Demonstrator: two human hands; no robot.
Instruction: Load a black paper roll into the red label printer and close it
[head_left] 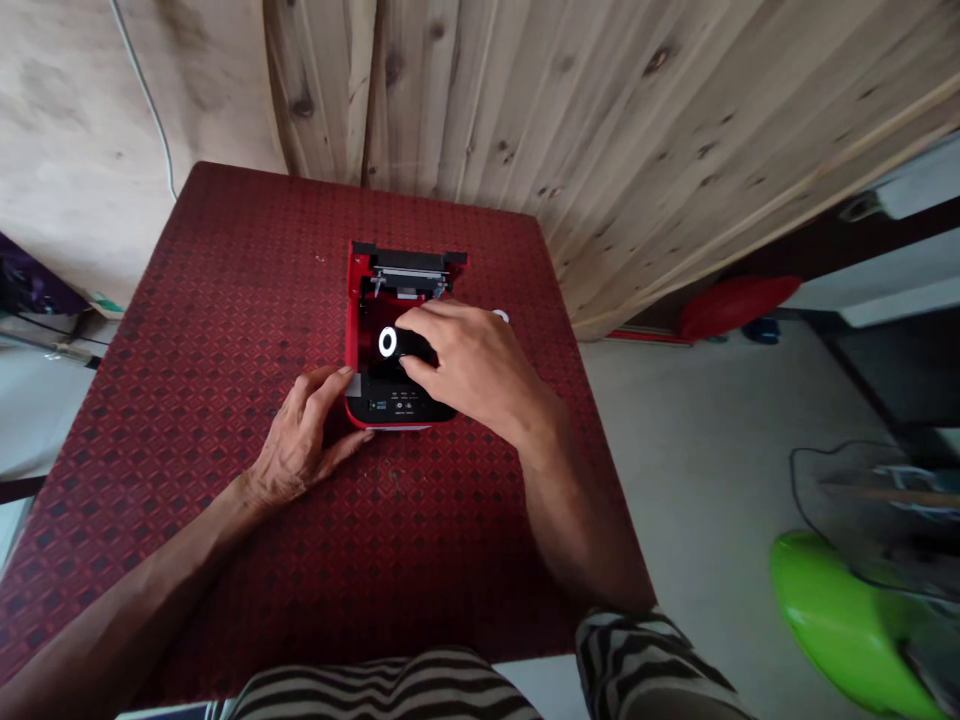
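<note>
A small red and black printer [401, 398] stands on the table with its lid raised at the back, showing the red inside. My right hand [480, 365] pinches a black roll [416, 345] between thumb and fingers, over the printer's compartment. The roll's left end shows a white ring around a dark hole; the other end is hidden by my hand. At the printer's front left corner, my left hand [304, 425] grips the casing, fingers on the side and thumb along the front edge. Whether the roll touches the compartment floor, I cannot tell.
The table [255, 260] has a dark red patterned cover. Just behind my right hand lies a small white thing [501, 316], partly hidden. A wooden wall [465, 110] rises behind the table. To the right, a bright green object [840, 610] stands on the floor.
</note>
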